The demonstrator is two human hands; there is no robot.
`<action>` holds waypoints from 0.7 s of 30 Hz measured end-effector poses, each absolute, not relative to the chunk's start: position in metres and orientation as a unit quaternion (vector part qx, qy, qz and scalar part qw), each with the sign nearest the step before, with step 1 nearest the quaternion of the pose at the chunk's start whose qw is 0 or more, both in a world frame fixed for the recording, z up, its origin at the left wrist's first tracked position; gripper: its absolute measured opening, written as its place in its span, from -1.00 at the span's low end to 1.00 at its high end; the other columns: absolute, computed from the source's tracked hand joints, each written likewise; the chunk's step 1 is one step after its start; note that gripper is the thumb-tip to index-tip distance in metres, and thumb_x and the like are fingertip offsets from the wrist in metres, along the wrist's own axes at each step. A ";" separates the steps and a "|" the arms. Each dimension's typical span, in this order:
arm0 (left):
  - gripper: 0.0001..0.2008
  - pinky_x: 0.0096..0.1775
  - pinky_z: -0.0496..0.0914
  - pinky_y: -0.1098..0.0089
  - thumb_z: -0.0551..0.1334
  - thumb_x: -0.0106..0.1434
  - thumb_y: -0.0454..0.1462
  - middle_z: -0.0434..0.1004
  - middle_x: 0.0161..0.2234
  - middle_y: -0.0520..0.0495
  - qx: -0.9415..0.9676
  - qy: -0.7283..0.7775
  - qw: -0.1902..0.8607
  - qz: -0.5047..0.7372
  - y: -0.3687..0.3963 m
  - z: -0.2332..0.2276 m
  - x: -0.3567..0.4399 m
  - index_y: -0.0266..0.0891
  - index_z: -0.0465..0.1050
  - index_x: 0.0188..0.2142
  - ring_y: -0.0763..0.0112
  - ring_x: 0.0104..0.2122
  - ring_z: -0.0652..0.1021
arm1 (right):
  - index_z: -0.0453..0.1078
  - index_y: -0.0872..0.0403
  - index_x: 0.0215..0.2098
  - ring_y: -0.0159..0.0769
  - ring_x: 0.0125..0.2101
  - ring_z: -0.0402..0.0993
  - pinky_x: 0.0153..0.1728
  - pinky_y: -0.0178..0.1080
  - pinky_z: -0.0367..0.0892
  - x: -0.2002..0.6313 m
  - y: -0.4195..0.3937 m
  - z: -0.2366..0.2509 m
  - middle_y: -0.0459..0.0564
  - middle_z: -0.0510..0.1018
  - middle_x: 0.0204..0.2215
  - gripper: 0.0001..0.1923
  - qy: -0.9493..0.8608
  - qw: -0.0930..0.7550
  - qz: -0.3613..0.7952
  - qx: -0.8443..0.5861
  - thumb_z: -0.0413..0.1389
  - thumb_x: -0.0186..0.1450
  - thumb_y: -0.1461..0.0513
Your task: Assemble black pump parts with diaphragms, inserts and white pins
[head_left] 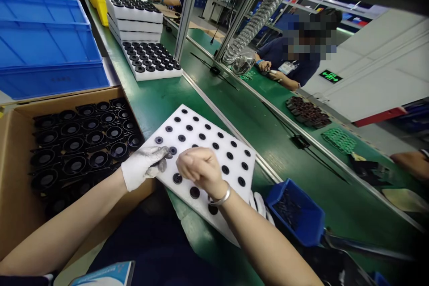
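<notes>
Lying cornerwise, the foam tray [214,143] points away rightward under both hands.

A foam tray [214,152] lies on the bench [161,103], cardboard box [13,152] to its left.

Carton [20,143] left, blue bin [295,214] right

Bright, even overhead light with soft shadows; mild glare on the green table [268,134]. Wide-angle distortion bends its far edges, where detail blurs.
</notes>
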State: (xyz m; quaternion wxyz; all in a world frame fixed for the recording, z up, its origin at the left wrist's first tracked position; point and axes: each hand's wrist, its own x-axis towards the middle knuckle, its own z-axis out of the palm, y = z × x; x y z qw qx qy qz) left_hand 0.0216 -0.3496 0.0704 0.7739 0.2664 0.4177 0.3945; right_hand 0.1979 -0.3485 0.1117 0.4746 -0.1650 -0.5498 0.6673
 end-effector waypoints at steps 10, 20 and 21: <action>-0.86 -0.73 0.00 0.68 0.24 0.35 -0.33 0.39 -0.45 0.01 0.209 0.378 0.812 0.393 -0.324 0.070 0.053 -0.34 0.53 -0.15 0.81 -0.74 0.12 | 0.03 0.06 -0.80 -0.48 -0.77 -0.01 -0.71 -0.33 -0.13 0.233 -0.315 0.163 -0.16 0.09 -0.82 -0.52 -0.444 0.642 0.574 -0.247 0.11 0.20 0.26; -0.63 -0.59 0.14 0.50 0.23 0.34 -0.03 0.28 -0.56 0.06 0.356 0.474 0.697 0.404 -0.311 0.081 0.078 -0.26 0.41 -0.46 0.57 -0.61 0.27 | 0.06 0.07 -0.79 -0.47 -0.76 0.02 -0.71 -0.34 -0.06 0.224 -0.307 0.166 -0.14 0.11 -0.82 -0.52 -0.449 0.676 0.559 -0.169 0.06 0.25 0.28; -0.62 -0.54 0.18 0.46 0.24 0.31 -0.03 0.28 -0.58 0.06 0.434 0.480 0.654 0.391 -0.308 0.082 0.076 -0.25 0.42 -0.49 0.53 -0.59 0.28 | 0.06 0.07 -0.79 -0.48 -0.77 0.02 -0.71 -0.34 -0.06 0.224 -0.306 0.167 -0.14 0.10 -0.83 -0.52 -0.446 0.677 0.561 -0.169 0.07 0.25 0.27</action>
